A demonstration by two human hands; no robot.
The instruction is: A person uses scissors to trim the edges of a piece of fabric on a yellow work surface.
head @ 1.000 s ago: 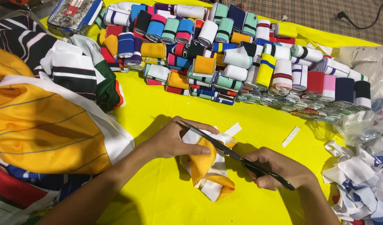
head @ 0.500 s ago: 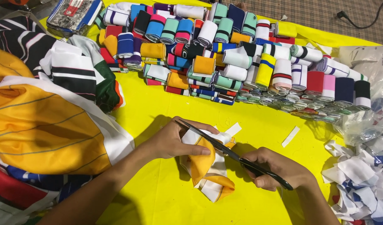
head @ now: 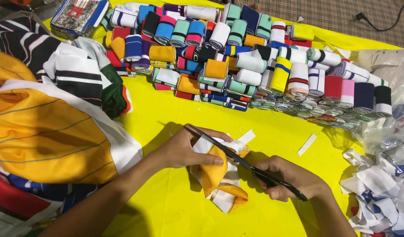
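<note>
We are pinning the orange-and-white knit piece (head: 219, 177) on the yellow table (head: 167, 210) with our left hand (head: 184, 149); our right hand (head: 290, 177) is gripping the scissors (head: 237, 159). Fabric is looking soft, light, floppy; holding close beside the blades seems best.

Lying on the yellow cloth are one pair of black-handled metal scissors (head: 241, 161), two loose white fabric strips (head: 307, 144), and dozens of rolled striped knit bands (head: 250, 61).
</note>
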